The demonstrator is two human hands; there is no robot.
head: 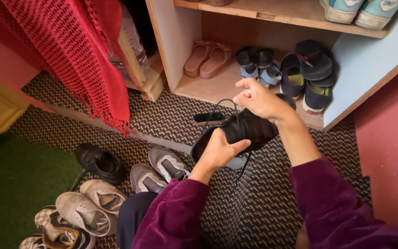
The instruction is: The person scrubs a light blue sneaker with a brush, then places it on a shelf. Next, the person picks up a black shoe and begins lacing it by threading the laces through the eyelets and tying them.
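A woven patterned mat (272, 207) covers the floor, and a plywood shoe shelf (217, 87) fills the upper right of the frame. A red knitted shawl (70, 50) hangs at upper left. Grey sneakers (160, 170) and worn pale shoes (88, 205) crowd the lower left. At centre, the left hand (219, 152) grips a black lace-up shoe (245, 129) from below, while the right hand (259, 99) pinches its lace (222, 103) above.

Matt black cloth shoe (245, 129); bare wood shelf (217, 87); woven mat (263, 203).
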